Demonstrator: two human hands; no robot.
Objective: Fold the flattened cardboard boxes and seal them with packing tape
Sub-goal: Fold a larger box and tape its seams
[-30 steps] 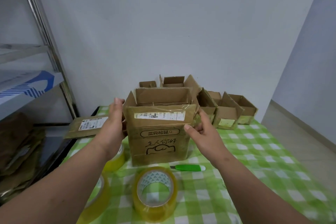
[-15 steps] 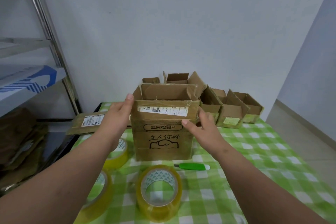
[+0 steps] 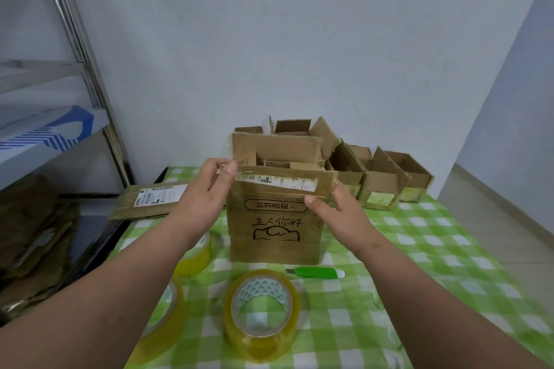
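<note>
Upright cardboard box (image 3: 274, 228) between both hands, left hand (image 3: 207, 198) and right hand (image 3: 340, 213) pinching its front flap.

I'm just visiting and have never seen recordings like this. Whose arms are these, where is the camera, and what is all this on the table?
No machine here: a person wears a camera on the head, looking down at both arms. The left hand and right hand grip the front flap of an upright cardboard box. On the green checked tablecloth lie three tape rolls, the nearest one in front, plus a green cutter. A flattened box lies left; open boxes stand behind.
</note>
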